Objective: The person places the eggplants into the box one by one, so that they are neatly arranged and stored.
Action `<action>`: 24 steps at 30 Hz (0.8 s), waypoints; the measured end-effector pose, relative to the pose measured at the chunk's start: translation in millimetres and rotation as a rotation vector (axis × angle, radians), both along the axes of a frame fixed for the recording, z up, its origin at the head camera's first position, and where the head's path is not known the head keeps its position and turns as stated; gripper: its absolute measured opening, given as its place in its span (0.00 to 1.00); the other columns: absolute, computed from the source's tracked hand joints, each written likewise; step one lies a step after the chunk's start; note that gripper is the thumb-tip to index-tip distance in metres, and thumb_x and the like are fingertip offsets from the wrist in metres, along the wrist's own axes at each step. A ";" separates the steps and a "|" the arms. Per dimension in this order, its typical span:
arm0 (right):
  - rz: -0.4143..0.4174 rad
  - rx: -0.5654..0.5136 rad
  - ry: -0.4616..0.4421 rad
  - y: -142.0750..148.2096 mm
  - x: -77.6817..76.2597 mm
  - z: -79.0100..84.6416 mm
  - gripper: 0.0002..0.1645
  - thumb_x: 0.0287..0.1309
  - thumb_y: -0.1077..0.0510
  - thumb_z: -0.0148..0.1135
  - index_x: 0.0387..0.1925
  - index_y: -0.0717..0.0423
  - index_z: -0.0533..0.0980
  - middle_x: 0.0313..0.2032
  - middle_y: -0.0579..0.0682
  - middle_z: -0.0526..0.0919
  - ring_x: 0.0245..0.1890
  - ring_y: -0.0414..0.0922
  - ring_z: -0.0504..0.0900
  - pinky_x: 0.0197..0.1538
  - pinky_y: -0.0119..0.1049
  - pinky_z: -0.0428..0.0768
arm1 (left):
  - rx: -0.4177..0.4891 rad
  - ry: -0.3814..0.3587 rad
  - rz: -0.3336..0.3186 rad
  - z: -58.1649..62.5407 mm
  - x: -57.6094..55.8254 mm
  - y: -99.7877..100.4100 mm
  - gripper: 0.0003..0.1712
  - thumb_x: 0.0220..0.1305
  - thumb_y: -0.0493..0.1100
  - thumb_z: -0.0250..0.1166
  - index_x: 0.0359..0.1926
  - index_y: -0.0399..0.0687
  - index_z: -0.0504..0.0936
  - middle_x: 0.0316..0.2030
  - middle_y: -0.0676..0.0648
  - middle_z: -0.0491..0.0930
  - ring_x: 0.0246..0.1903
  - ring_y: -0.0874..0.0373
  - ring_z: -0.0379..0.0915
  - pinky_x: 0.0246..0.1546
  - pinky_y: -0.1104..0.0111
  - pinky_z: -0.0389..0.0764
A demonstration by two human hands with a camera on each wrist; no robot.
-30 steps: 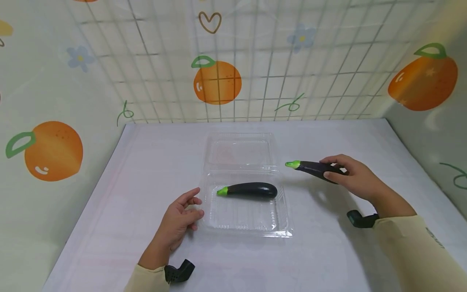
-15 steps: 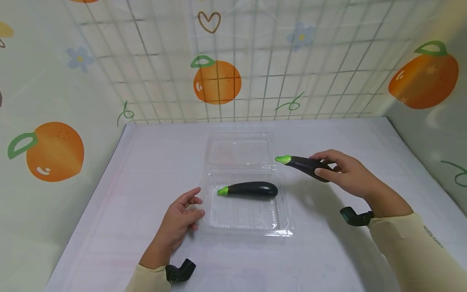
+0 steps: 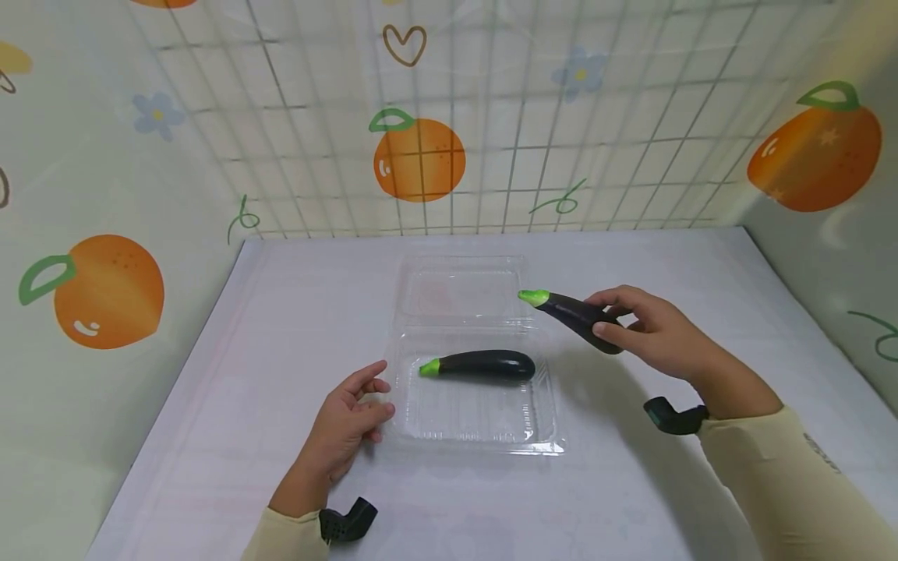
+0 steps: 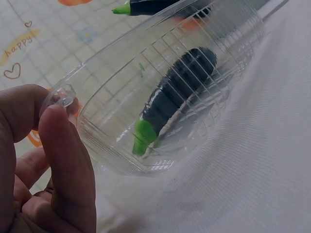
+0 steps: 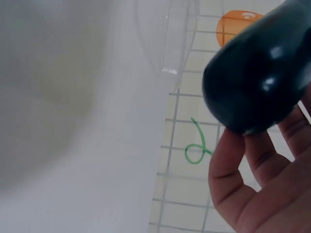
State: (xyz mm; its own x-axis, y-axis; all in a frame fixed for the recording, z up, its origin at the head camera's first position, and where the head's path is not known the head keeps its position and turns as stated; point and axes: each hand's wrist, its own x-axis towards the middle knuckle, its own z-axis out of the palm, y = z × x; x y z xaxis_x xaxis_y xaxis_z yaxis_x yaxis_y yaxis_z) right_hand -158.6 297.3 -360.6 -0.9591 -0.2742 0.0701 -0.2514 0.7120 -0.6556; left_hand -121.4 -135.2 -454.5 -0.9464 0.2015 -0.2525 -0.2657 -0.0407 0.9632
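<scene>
A clear plastic clamshell container (image 3: pixel 463 417) lies with its lid (image 3: pixel 468 298) folded back away from me. One eggplant (image 3: pixel 487 365), dark with a bright green stem end, rests inside the base, stem to the left. My left hand (image 3: pixel 345 425) is at the container's left edge; the left wrist view shows thumb (image 4: pixel 65 150) and forefinger pinching the rim. To the right, my right hand (image 3: pixel 659 331) grips a second eggplant (image 3: pixel 570 314) by its fat end, held up beside the lid with the green stem pointing left. Its rounded end (image 5: pixel 252 92) fills much of the right wrist view.
White cloth covers the table (image 3: pixel 281 312). Behind it stands a backdrop (image 3: pixel 323 140) printed with oranges and a grid, which continues along both sides. Black wrist cameras (image 3: pixel 348 520) sit on both wrists.
My right hand has carried the second eggplant leftward and slightly up, toward the container, its stem end tipping higher. The left hand and the eggplant in the container have stayed in place.
</scene>
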 end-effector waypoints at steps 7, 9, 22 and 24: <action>0.017 -0.006 -0.016 -12.5 -1.2 7.3 0.21 0.69 0.57 0.63 0.61 0.53 0.75 0.53 0.55 0.81 0.42 0.49 0.80 0.37 0.33 0.81 | -0.006 0.001 -0.009 -0.3 -1.7 -0.8 0.39 0.60 0.29 0.67 0.72 0.50 0.69 0.52 0.44 0.71 0.23 0.62 0.66 0.23 0.74 0.76; 0.026 -0.010 -0.017 -15.2 -2.2 8.3 0.20 0.69 0.57 0.63 0.61 0.52 0.75 0.53 0.54 0.81 0.42 0.49 0.80 0.37 0.34 0.81 | -0.005 0.002 -0.011 0.1 -2.1 -1.0 0.39 0.60 0.29 0.68 0.72 0.50 0.69 0.52 0.44 0.71 0.23 0.62 0.67 0.23 0.74 0.76; 0.124 -0.084 0.026 -34.8 2.3 14.0 0.20 0.67 0.61 0.64 0.59 0.51 0.76 0.51 0.50 0.80 0.36 0.42 0.83 0.34 0.35 0.80 | 0.007 -0.014 -0.005 3.7 0.1 -0.5 0.40 0.59 0.28 0.68 0.72 0.49 0.69 0.51 0.45 0.71 0.23 0.62 0.66 0.23 0.75 0.76; 0.144 -0.091 0.052 -38.1 2.6 14.1 0.19 0.66 0.62 0.64 0.58 0.50 0.76 0.50 0.49 0.80 0.37 0.41 0.82 0.34 0.35 0.81 | 0.006 -0.013 -0.006 4.0 -0.1 -0.8 0.40 0.59 0.28 0.68 0.72 0.49 0.69 0.51 0.45 0.71 0.23 0.62 0.66 0.23 0.75 0.76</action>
State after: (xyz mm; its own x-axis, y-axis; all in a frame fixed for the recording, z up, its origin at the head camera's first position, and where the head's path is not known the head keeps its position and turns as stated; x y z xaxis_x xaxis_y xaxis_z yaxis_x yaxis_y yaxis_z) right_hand -156.1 259.2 -346.5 -0.9047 -0.3989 0.1498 -0.3823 0.6044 -0.6990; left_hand -121.6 -136.0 -450.6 -0.9418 0.2088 -0.2633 -0.2782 -0.0449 0.9595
